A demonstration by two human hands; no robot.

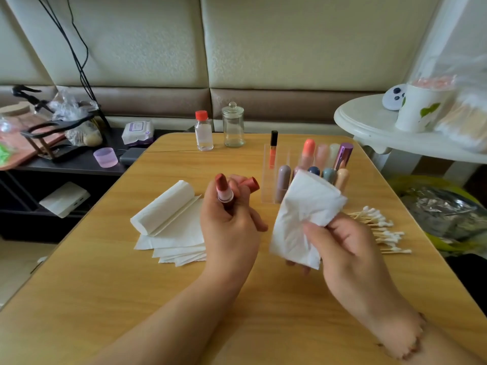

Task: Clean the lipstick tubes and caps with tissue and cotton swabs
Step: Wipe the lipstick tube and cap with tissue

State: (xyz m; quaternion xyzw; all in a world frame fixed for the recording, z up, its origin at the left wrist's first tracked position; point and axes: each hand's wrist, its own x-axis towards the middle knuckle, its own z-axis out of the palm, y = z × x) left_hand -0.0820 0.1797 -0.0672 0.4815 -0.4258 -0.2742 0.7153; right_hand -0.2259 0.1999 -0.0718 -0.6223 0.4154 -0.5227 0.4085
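Holding uncapped lipstick left of the tissue, gap between them

Standing nearly upright, the lipstick tube (224, 194) has its bullet end up and tilted slightly far-left. The left hand (232, 222) grips its base, with the cap (250, 183) tucked among the same fingers. Just right of it, apart, the right hand (342, 241) pinches a crumpled tissue (303, 214) above the table (105, 285). Judgement: the tissue hand is nearer and must travel left to wipe.

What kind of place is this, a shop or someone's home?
Most likely a home: a wooden table pushed against a padded wall, a side shelf cluttered with household odds and ends, and a personal lipstick organizer.
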